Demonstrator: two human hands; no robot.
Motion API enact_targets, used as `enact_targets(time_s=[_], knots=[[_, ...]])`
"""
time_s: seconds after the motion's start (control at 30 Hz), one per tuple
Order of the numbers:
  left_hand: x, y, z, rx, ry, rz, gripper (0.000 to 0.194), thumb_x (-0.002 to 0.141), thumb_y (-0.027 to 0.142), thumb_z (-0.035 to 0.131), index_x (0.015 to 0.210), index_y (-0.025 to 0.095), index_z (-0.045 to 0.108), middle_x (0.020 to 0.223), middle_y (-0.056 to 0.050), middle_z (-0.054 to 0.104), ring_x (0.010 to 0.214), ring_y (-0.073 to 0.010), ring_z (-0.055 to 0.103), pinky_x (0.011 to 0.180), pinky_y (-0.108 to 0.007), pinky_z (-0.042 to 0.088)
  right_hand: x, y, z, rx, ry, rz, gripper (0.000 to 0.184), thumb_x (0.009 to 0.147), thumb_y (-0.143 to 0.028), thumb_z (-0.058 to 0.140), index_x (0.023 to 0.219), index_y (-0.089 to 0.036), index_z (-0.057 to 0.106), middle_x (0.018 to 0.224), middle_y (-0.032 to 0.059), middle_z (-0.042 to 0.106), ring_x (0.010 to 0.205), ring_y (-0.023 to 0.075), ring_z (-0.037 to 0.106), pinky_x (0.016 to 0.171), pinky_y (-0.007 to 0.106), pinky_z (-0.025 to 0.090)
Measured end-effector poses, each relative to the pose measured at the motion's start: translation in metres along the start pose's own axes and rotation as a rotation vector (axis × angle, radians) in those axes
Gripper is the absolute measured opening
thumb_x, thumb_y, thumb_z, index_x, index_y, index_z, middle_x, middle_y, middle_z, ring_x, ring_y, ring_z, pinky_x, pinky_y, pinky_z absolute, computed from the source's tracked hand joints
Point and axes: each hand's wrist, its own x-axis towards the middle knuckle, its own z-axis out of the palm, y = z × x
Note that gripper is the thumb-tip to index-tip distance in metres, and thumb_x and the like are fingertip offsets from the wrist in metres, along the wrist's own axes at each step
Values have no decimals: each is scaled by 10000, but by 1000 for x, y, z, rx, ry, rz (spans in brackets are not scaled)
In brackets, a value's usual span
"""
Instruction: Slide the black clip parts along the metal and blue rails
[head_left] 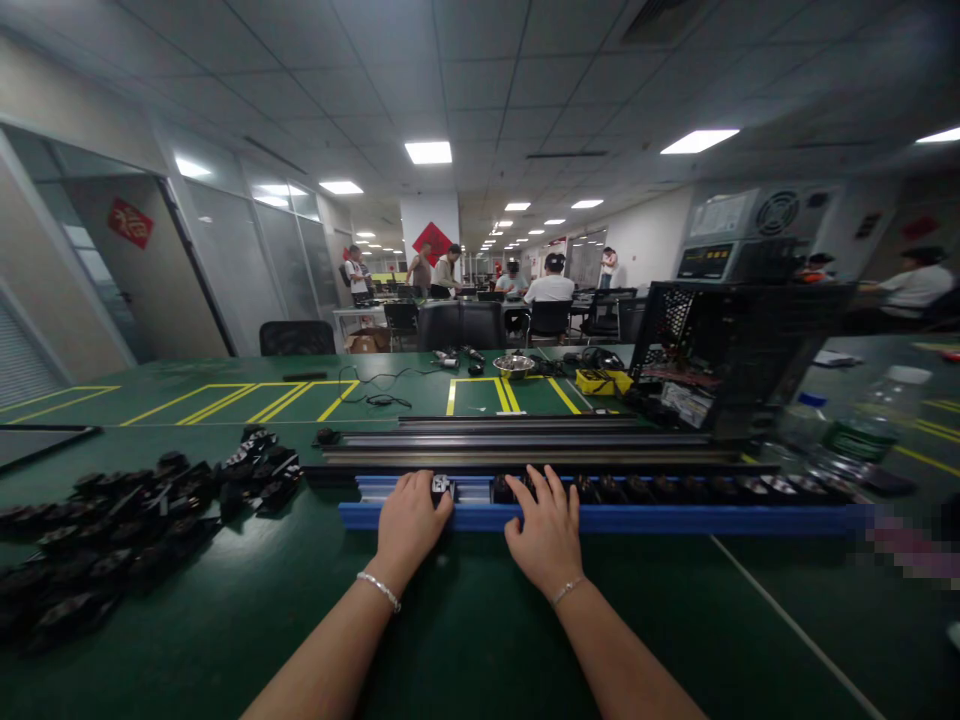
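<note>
A long blue rail (675,519) lies across the green table in front of me, with a row of several small black parts (660,489) seated in its channel to the right. My left hand (409,520) is closed on one small black part (441,487) at the rail's left stretch. My right hand (546,528) rests on the rail with fingers spread, fingertips touching the left end of the row of parts. Both wrists wear thin bracelets.
A heap of loose black parts (127,520) covers the table at my left. Behind the rail lie long metal bars (525,440), a black computer case (742,360), a metal bowl (514,364) and a yellow box (604,381). Plastic bottles (855,420) stand right. Several people work at far desks.
</note>
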Motion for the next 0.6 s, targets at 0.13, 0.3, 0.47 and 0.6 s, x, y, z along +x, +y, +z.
enact_targets(time_s=[0.13,0.3,0.47,0.6], knots=[[-2,-2,1,-13,22,-8,284,812,318,484,1035,165,572,1021,-88,651,1019,-226,544,887,-339,427,-1,-1,-1,-13,5,-6,535,728,-199,488,1249,-311,529,1435,39,375,1360,256,209,1099,517,115],[-2,-7,1,-16,28,-20,315,805,320,481,1051,149,579,1020,-93,657,1021,-232,543,898,-352,423,-2,-7,-8,-29,-4,-107,608,752,-217,510,1332,-376,421,1494,30,272,1376,261,175,1096,534,95],[-1,-8,-3,-7,-7,-84,323,794,310,482,1062,159,580,1043,-89,657,1035,-235,542,873,-351,420,-3,-10,-10,-17,-134,-273,562,751,-247,552,1282,-412,471,1506,-15,251,1389,262,128,1097,551,18],[-2,-6,-4,1,-8,-107,333,797,326,472,1072,170,576,1069,-92,651,1051,-245,537,877,-372,401,-3,-9,-9,-19,-167,-237,507,748,-216,541,1233,-364,530,1494,-20,282,1389,258,129,1102,548,17]])
